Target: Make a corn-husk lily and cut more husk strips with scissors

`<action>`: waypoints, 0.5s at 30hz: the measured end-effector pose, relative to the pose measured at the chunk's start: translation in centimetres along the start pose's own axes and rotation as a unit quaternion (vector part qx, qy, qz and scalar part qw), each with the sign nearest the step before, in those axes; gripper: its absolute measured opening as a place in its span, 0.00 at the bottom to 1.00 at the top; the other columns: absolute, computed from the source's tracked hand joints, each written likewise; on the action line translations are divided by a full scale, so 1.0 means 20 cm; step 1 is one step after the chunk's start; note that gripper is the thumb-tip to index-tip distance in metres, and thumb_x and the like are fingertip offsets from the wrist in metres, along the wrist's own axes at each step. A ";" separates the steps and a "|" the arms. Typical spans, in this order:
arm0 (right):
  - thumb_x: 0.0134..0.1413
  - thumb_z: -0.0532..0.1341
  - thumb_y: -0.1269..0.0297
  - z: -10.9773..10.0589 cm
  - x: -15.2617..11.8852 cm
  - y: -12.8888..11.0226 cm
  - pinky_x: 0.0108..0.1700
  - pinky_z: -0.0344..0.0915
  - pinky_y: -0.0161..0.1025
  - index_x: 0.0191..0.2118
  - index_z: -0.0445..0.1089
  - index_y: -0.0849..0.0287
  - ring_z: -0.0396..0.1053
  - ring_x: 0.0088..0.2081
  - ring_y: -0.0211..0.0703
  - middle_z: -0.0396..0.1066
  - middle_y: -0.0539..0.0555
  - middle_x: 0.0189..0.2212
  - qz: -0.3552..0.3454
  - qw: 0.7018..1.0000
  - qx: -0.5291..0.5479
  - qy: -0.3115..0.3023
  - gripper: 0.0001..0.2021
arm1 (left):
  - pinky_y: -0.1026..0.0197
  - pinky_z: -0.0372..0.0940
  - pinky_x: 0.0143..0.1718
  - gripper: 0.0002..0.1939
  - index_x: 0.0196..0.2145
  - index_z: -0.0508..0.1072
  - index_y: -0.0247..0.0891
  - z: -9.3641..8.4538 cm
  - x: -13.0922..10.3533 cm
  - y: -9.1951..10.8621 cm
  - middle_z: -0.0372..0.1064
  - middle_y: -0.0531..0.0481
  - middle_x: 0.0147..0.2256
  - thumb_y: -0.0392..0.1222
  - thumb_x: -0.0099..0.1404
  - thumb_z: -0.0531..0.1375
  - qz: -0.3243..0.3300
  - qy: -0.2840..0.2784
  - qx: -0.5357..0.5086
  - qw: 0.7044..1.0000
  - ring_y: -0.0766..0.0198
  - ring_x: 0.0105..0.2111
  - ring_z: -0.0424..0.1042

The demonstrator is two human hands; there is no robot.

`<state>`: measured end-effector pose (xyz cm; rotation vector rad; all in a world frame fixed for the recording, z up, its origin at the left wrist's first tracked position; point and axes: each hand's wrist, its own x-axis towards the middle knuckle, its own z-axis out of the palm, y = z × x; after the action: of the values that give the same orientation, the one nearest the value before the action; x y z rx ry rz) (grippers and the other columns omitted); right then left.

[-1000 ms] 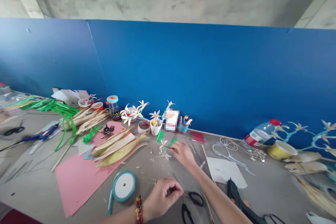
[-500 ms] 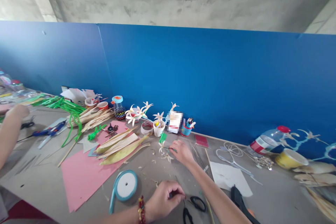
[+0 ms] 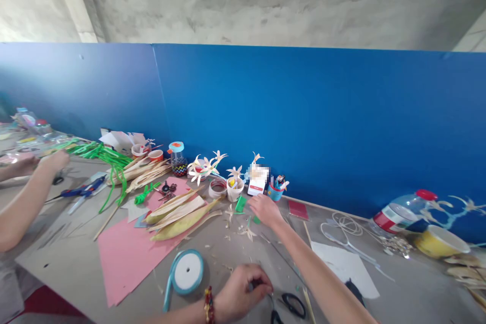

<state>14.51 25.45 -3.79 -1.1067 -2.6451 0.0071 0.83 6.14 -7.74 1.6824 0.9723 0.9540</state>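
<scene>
Now, left hand (image 3: 245,293) pressed together, lower centre; right hand (image 3: 265,210), grip unclear: low sweep could bend central flower (image 3: 249,233)!

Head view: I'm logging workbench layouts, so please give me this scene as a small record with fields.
Left hand: fingertips pinched near black-handled scissors; anything held unclear
Right hand: near a green piece; grip unclear
Blue ribbon spool: flat on gray table
Corn husks: partly over pink paper
Pale flowers: several near blue partition
Co-worker's hand: beside green strands, far left
</scene>
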 end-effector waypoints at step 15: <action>0.62 0.60 0.62 -0.33 -0.61 -0.45 0.36 0.73 0.38 0.38 0.77 0.51 0.76 0.38 0.46 0.79 0.52 0.36 0.046 0.943 0.329 0.018 0.08 | 0.54 0.58 0.27 0.10 0.22 0.68 0.43 -0.01 -0.09 0.30 0.74 0.49 0.29 0.37 0.61 0.61 0.379 -0.316 0.357 0.793 0.57 0.29 0.73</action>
<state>18.06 9.95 0.61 -0.9625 -2.2650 0.8132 0.93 3.03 -2.16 2.9035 0.1326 0.3773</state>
